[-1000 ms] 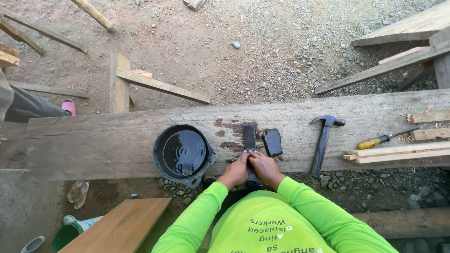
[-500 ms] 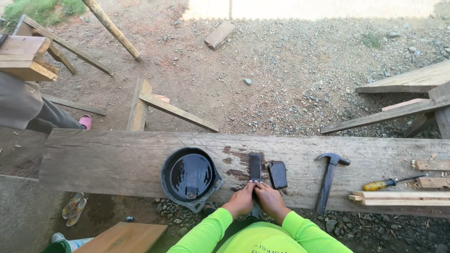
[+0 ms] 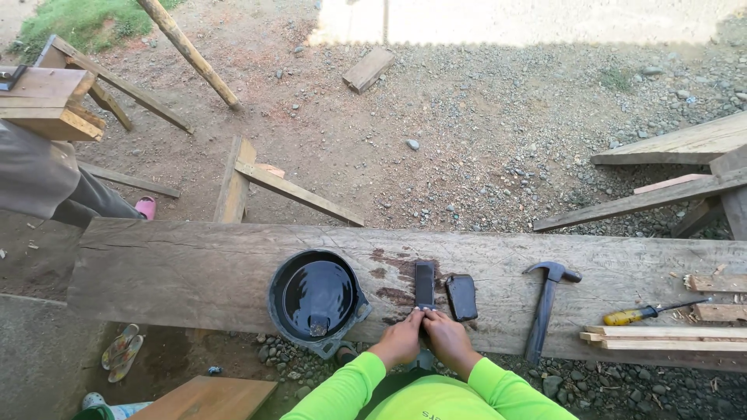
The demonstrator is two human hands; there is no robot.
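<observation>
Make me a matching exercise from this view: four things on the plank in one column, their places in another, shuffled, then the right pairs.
Things:
1. black basin of dark water
2. claw hammer
3. yellow-handled screwdriver
4. dark sharpening stone

Places:
A. just beyond the fingers of both hands
B. far right, beside the wooden strips
C. left of the hands, at the plank's near edge
D. right of the small black slab, head pointing away

Pairs: 1-C, 2-D, 3-B, 4-A
</observation>
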